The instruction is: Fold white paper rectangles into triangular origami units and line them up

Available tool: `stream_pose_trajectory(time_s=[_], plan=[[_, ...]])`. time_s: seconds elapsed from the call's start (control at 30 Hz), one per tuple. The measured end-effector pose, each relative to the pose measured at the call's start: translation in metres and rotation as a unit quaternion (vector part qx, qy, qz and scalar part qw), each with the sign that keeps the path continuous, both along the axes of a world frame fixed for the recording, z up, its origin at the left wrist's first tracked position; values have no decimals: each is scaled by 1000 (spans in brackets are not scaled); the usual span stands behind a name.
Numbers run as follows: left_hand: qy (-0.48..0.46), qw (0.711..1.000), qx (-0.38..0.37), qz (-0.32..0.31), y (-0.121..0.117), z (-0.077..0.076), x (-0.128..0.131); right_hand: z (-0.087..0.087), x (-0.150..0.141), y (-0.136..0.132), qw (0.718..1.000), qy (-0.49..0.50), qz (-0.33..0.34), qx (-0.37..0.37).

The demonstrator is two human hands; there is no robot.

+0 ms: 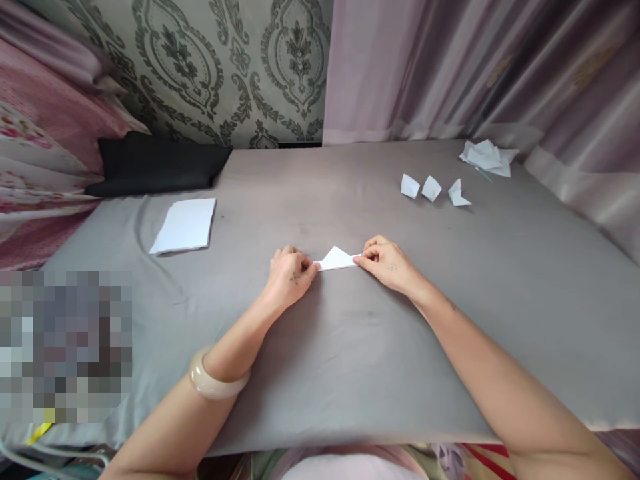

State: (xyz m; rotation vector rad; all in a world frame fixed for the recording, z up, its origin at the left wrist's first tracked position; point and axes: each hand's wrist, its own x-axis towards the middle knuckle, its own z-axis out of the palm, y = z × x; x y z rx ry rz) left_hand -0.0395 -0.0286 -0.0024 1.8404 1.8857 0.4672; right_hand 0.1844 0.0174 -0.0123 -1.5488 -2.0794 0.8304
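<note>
A small folded white paper [337,259], with a triangular peak over a narrow straight band, is stretched between my two hands near the middle of the cloth. My left hand [293,272] pinches its left end between thumb and fingers; a pale bangle [217,380] circles that forearm. At the other end, my right hand [387,262] grips the band the same way, its thumb toward me. Both hands are low over the grey cloth. The finger pads behind the paper are hidden.
A stack of white paper [185,225] lies to the left, before a folded black cloth [160,163]. Several folded white pieces [431,189] stand at the right. Behind them sits a pile of white papers [487,157]. The grey cloth [340,360] covers the work surface.
</note>
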Motion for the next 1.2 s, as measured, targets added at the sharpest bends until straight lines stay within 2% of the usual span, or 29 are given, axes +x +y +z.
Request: stream_pose_trajectory(time_s=[0.23, 0.37, 0.47, 0.57, 0.63, 0.7, 0.8, 0.97, 1.2], plan=[[15, 1000, 15, -9, 0, -2, 0, 0, 1, -1, 1000, 5, 11, -3], [51, 996, 61, -30, -2, -7, 0, -2, 6, 1, 1000, 4, 3, 6], [88, 983, 128, -101, -5, -8, 1, -2, 11, 2, 1000, 6, 7, 17], [125, 952, 169, -224, -6, -6, 3, 1, 9, -4, 999, 2, 21, 49], [137, 932, 175, -285, -7, -4, 4, 6, 0, -15, 994, -20, 39, 102], [147, 923, 177, -309, -7, -3, 5, 11, -13, -29, 978, -72, 71, 184], [159, 920, 182, -309, -6, -2, 6, 14, -32, -51, 957, -137, 141, 215], [127, 922, 178, -319, -7, -1, 5, 15, -39, -68, 947, -182, 139, 223], [115, 935, 173, -288, -20, 3, -9, 16, -33, -68, 935, -232, 123, 240]])
